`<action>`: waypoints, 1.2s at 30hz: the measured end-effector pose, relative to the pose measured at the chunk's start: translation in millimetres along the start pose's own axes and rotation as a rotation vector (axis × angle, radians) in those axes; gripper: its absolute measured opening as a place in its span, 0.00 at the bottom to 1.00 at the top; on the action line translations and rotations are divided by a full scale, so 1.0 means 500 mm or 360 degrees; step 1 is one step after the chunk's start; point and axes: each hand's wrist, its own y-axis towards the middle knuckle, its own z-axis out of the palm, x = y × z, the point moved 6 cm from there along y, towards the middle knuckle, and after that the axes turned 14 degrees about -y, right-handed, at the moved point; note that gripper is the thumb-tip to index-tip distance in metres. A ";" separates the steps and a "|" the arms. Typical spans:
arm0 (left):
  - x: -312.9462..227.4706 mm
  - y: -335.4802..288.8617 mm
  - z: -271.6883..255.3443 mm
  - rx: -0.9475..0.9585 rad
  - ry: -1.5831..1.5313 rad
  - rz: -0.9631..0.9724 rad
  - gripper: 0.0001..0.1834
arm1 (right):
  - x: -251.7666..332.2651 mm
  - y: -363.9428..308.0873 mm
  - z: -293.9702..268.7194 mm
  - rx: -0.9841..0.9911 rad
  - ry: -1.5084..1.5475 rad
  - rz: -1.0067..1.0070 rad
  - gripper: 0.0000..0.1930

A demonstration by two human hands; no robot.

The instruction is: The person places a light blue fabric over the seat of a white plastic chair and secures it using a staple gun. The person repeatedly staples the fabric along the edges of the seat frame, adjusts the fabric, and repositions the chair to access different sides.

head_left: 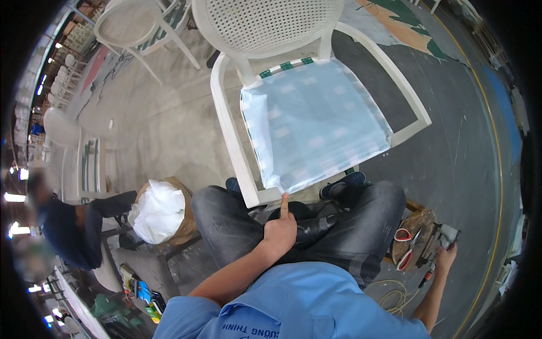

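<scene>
In front of me stands a whitish armchair frame with a woven cane back. Light blue fabric covers its seat, with green webbing showing along the rear edge. My left hand has its index finger stretched out, the tip touching the fabric's near-left corner; the other fingers are curled and hold nothing I can see. Out at my right side, my right hand is closed around a grey staple gun. The gun is over or beside a small stool top bearing red-handled scissors.
A paper sack with white material stands left of my knee. Pale hose coils on the floor at lower right. More chairs stand at upper left. A person in dark clothing sits at far left, near a grey stool with small items.
</scene>
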 end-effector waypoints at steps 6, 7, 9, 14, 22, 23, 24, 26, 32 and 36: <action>0.003 -0.004 -0.012 0.0087 -0.0041 -0.0051 0.27 | 0.338 -0.057 0.003 0.0520 0.0565 -0.0111 0.10; 0.007 -0.005 -0.010 0.0067 -0.0039 -0.0065 0.28 | 0.421 -0.082 0.041 0.0786 0.0540 -0.0105 0.10; 0.009 -0.003 -0.005 0.0037 -0.0043 -0.0059 0.29 | 0.602 -0.163 0.139 0.1026 0.0568 -0.0466 0.10; 0.001 0.000 -0.003 0.0031 -0.0162 -0.0009 0.29 | 0.837 -0.355 0.411 0.2031 0.0046 -0.0860 0.17; 0.023 -0.005 0.007 -0.0074 -0.0185 -0.0010 0.25 | 0.935 -0.436 0.528 0.2113 -0.0545 -0.1692 0.30; 0.022 -0.005 0.008 -0.0083 -0.0181 0.0003 0.24 | 0.940 -0.436 0.532 0.2005 -0.0585 -0.1956 0.33; 0.020 -0.004 0.009 -0.0092 -0.0177 0.0018 0.24 | 0.935 -0.429 0.540 0.2014 -0.0632 -0.1972 0.35; 0.024 -0.002 0.015 -0.0097 -0.0197 0.0005 0.24 | 0.940 -0.429 0.554 0.2043 -0.0714 -0.2023 0.37; 0.028 -0.004 0.021 -0.0138 -0.0197 0.0008 0.24 | 0.947 -0.437 0.564 0.2097 -0.0716 -0.2010 0.36; 0.030 -0.004 0.023 -0.0174 -0.0226 0.0000 0.24 | 0.952 -0.437 0.566 0.2086 -0.0728 -0.2095 0.37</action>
